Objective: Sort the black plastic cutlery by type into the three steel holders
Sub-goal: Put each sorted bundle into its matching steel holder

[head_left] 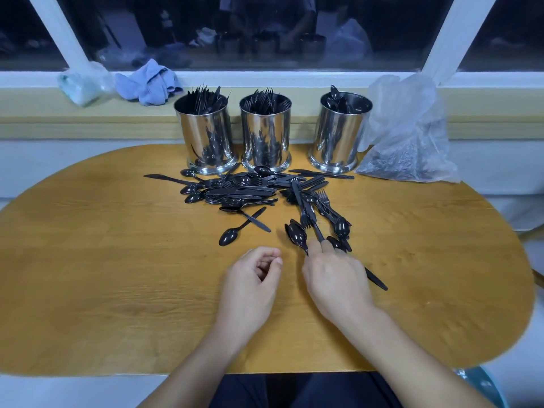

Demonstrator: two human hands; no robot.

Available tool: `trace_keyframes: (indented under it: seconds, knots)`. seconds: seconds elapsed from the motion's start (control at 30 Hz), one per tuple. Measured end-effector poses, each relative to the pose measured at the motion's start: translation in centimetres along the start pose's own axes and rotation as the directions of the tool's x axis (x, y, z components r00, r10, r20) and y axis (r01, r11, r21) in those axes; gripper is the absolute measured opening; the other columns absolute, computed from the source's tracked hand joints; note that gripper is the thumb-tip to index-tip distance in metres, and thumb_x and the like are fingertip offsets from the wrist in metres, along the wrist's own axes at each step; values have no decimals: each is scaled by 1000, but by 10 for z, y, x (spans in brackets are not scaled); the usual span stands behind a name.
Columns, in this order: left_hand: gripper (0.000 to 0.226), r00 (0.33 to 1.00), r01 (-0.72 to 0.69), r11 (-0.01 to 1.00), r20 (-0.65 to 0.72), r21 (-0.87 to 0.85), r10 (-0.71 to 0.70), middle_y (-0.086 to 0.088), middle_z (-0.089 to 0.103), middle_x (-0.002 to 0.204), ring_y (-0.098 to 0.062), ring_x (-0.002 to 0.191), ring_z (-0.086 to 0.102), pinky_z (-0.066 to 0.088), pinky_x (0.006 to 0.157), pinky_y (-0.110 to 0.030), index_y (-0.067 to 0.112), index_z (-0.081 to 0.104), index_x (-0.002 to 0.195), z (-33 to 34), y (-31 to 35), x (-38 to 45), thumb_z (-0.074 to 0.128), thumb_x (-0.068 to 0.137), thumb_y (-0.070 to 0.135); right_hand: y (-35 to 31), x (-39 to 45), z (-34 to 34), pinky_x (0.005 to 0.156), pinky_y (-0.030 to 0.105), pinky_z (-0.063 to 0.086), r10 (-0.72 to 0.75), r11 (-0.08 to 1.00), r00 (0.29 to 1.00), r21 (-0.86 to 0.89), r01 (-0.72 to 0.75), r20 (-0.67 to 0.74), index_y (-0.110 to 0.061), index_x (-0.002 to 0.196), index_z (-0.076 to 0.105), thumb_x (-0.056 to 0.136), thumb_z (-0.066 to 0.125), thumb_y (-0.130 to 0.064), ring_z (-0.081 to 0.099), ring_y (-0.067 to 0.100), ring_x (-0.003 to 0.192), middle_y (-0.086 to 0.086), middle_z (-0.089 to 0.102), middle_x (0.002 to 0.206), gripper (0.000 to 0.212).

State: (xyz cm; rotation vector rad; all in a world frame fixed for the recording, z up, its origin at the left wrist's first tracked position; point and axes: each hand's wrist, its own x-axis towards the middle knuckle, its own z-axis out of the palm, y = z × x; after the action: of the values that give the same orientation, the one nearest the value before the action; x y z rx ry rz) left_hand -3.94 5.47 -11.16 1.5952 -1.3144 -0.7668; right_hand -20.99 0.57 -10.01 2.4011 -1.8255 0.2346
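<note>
Nearest the table's (117,304) front edge: left hand (250,284) resting on the wood, fingers loosely curled, holding nothing. Right hand (338,278) just beside it, fingers curled round several black pieces at once: a spoon (297,235) with bowl pointing away, a knife (307,213) running up toward the pile, and a handle end (376,279) sticking out behind the hand toward the right edge. Exact count in the grip: cannot tell.

Loose spoon (231,235) lies alone left of the hands, apart from the rest. Beyond it, mid-table toward the back edge, the unsorted cutlery pile (250,189): glossy black plastic spoons, forks and knives, tangled and overlapping.

Back edge: three polished steel holders in a row, upright. Left holder (206,136) packed with what look like knives, middle holder (266,134) with forks tines up, right holder (338,134) with spoons, fewer of them. Left and middle nearly touch; right one stands apart.

Clear plastic bag (412,136) with dark contents at the back right corner. On the window ledge behind: blue cloth (150,83), another small bag (82,83).

No readable writing or brand anywhere.
</note>
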Motion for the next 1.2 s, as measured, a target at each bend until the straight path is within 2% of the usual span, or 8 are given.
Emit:
trace_keyframes:
  seconds: [0.13, 0.3, 0.37, 0.53, 0.6, 0.7, 0.9, 1.2]
  knots:
    - [48, 989, 143, 969, 75, -202, -130, 21, 82, 113, 2, 112, 74, 57, 108, -37, 29, 66, 146, 0, 16, 9, 75, 104, 49, 0, -6, -18, 51, 34, 26, -56, 996, 992, 68, 64, -113, -18, 87, 53, 98, 66, -22, 57, 27, 56, 1, 60, 75, 18]
    - [53, 930, 365, 642, 285, -674, -230, 2, 81, 132, -11, 135, 69, 41, 127, -45, 17, 53, 151, 11, 47, 3, 64, 110, 48, -8, -21, -35, 68, 43, 52, -254, 829, 964, 531, 177, 74, -25, 130, 51, 115, 32, -43, 61, 14, 81, -10, 62, 97, 30]
    - [37, 925, 379, 573, 277, -726, -261, -7, 83, 126, -17, 130, 73, 45, 124, -47, 11, 56, 139, 14, 52, 1, 58, 115, 40, -9, -29, -33, 69, 42, 53, -291, 771, 954, 606, 195, 64, -27, 134, 49, 115, 33, -43, 58, 11, 80, -14, 59, 96, 29]
    - [23, 924, 367, 469, 260, -803, -280, -17, 74, 91, -34, 116, 80, 62, 101, -50, 6, 54, 131, 19, 48, 6, 51, 119, 26, 6, -41, -32, 72, 36, 51, -219, 714, 976, 679, 169, -13, -33, 96, 54, 112, 51, -51, 59, 9, 86, -19, 58, 94, 24]
    - [21, 932, 334, 496, 200, -802, -304, -9, 60, 82, -28, 94, 81, 64, 79, -37, 7, 56, 131, 17, 42, 12, 49, 120, 24, 19, -44, -30, 73, 30, 50, -98, 692, 993, 713, 113, -62, -32, 96, 63, 110, 60, -48, 62, 7, 87, -18, 62, 94, 21]
    - [19, 945, 294, 551, 153, -781, -288, -4, 49, 80, -15, 61, 46, 37, 52, -24, 11, 57, 131, 15, 30, 15, 48, 120, 24, 48, -42, -25, 67, 29, 44, 156, 826, 979, 561, -55, -133, -30, 102, 63, 102, 66, -54, 58, 7, 79, -17, 56, 89, 25]
    - [25, 970, 243, 618, 176, -748, -168, -4, 50, 83, -14, 64, 36, 29, 50, -24, 17, 59, 142, 15, 23, 9, 53, 118, 22, 68, -35, -20, 61, 33, 42, 289, 922, 957, 272, -277, -6, -27, 111, 63, 96, 59, -76, 61, 19, 81, -13, 58, 94, 51]
    - [23, 983, 178, 739, 152, -650, -104, -9, 59, 91, -18, 67, 44, 29, 55, -33, 22, 62, 135, 20, 22, 6, 56, 115, 11, 74, -36, -11, 58, 39, 48, 260, 841, 961, 467, -272, 90, -29, 87, 59, 99, 74, -34, 58, 12, 70, -14, 59, 79, 20]
